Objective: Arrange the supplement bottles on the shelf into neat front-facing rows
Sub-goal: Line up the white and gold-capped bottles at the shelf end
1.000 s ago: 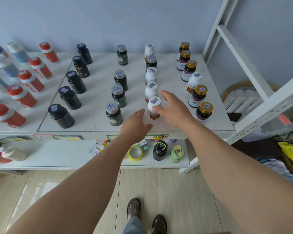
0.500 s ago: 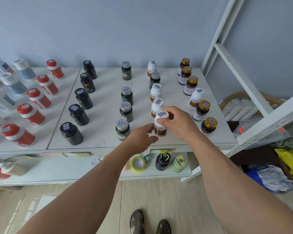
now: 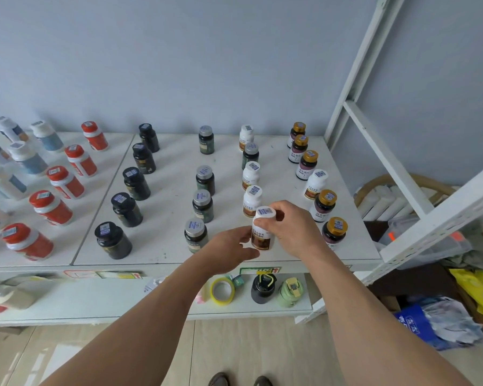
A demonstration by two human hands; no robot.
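A white bottle with a brown label (image 3: 262, 235) stands at the front of the white-bottle row on the white shelf (image 3: 165, 254). My right hand (image 3: 293, 232) grips it near the cap from the right. My left hand (image 3: 232, 250) touches its lower left side with curled fingers. Behind it run more white bottles (image 3: 252, 200) with one dark bottle (image 3: 250, 155) among them. To the left are a row of green silver-capped bottles (image 3: 195, 235) and a row of black bottles (image 3: 112, 240). Gold-capped bottles (image 3: 334, 232) with one white bottle (image 3: 316, 183) line the right.
Red-capped bottles (image 3: 27, 240) and white-blue bottles (image 3: 28, 158) fill the left shelf panel. A lower shelf holds a yellow tape roll (image 3: 222, 291), a black cup (image 3: 263, 288) and a green cup (image 3: 290, 291). A white slanted frame (image 3: 435, 221) rises at right over boxes and bags.
My right hand went from touching the front white bottle to gripping it near the cap, and my left hand came up against its side. The camera view tilted upward.
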